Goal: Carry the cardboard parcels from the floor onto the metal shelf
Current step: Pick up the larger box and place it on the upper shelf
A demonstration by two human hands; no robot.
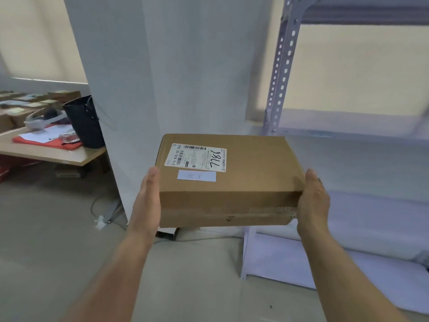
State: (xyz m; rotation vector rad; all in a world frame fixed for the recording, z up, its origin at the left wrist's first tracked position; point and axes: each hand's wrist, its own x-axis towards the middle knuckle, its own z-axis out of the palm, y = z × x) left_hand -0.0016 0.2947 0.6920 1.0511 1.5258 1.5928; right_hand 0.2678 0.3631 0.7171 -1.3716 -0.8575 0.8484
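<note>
In the head view, a brown rectangular cardboard parcel (232, 180) is being held off the floor in the middle of the frame. It is being gripped from both ends: the left hand (148, 201) is being pressed flat against its left side, and the right hand (313, 201) is being pressed against its right side, with the fingers of both hidden behind or under the box. A white printed shipping label (196, 157) with handwritten digits and a small white paper slip (196, 176) are being shown on the parcel's top face. The pale grey perforated metal shelf (282, 73) is being seen at the right of the frame, just beyond the parcel, its levels bare where visible. At the left of the frame, a light wooden table (58, 154) is being occupied by a black bucket-shaped container (84, 123), white papers (44, 135) and further small cardboard boxes (14, 117).
</note>
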